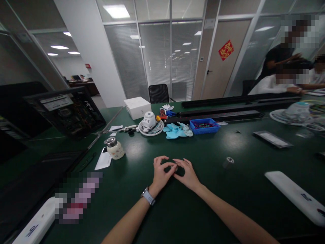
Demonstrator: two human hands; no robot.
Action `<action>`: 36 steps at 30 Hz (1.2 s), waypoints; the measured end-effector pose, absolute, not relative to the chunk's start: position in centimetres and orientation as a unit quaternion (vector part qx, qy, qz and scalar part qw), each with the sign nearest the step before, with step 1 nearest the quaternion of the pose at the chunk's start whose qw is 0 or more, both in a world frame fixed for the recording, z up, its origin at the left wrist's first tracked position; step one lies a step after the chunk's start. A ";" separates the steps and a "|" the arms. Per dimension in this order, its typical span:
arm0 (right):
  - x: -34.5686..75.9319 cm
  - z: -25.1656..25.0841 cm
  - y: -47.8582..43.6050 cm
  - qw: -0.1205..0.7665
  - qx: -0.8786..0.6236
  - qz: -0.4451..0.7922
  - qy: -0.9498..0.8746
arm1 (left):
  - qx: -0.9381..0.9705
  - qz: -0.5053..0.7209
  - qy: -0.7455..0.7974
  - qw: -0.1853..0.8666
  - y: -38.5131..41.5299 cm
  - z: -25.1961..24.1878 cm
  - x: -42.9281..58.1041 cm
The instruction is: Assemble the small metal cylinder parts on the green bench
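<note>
Head view: over the counter (175, 217), my left hand (160, 173) and right hand (188, 173) curl close, fingertips almost meeting at a small part (176, 168), mostly hidden; I can't tell which fingers grip it. A loosened pinch could drop it.

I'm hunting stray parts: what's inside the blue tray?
Inside the blue tray, dark and reddish pieces lie jumbled, too small to name; whatever lies beneath them is covered and cannot be seen.
</note>
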State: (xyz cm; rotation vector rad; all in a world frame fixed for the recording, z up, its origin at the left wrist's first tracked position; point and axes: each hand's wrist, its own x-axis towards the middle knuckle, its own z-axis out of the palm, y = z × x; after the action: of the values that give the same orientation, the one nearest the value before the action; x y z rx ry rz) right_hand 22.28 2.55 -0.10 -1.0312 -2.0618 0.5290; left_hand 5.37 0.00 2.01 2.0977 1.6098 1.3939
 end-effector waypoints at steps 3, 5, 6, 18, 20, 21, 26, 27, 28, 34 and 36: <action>22.4 0.3 2.4 0.373 -0.410 0.222 -0.802 | 0.686 0.488 0.536 0.064 0.3 2.5 4.7; 22.5 0.6 2.3 0.366 -0.413 0.233 -0.801 | 0.672 0.487 0.554 0.060 0.6 2.5 3.4; 22.5 0.8 2.3 0.363 -0.414 0.236 -0.801 | 0.666 0.478 0.569 0.060 0.6 2.4 2.6; 22.7 1.6 2.0 0.334 -0.438 0.247 -0.797 | 0.706 0.302 0.631 0.110 1.0 -0.4 -2.0; 22.7 1.8 1.9 0.328 -0.439 0.248 -0.798 | 0.701 0.303 0.636 0.112 1.1 -0.4 -2.0; 22.7 1.8 1.9 0.328 -0.439 0.249 -0.799 | 0.700 0.301 0.638 0.111 1.1 -0.4 -2.0; 22.6 1.6 2.1 0.335 -0.425 0.261 -0.799 | 0.689 0.301 0.650 0.107 1.1 -0.2 -1.8; 22.6 1.5 2.2 0.336 -0.423 0.262 -0.800 | 0.683 0.308 0.654 0.108 1.1 -0.1 -1.7; 22.6 1.4 2.2 0.337 -0.422 0.263 -0.800 | 0.677 0.314 0.657 0.109 1.1 0.1 -1.6; 22.6 1.1 2.3 0.335 -0.425 0.259 -0.800 | 0.696 0.304 0.642 0.105 0.7 0.8 -1.2; 22.6 1.3 2.3 0.334 -0.426 0.254 -0.801 | 0.702 0.299 0.639 0.099 0.6 0.8 -1.2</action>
State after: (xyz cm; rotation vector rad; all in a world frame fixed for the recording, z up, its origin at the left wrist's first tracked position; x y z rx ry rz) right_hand 22.65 2.27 1.33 -1.1124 -2.0922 0.6637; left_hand -1.16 0.60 0.77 2.0756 1.8888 0.8849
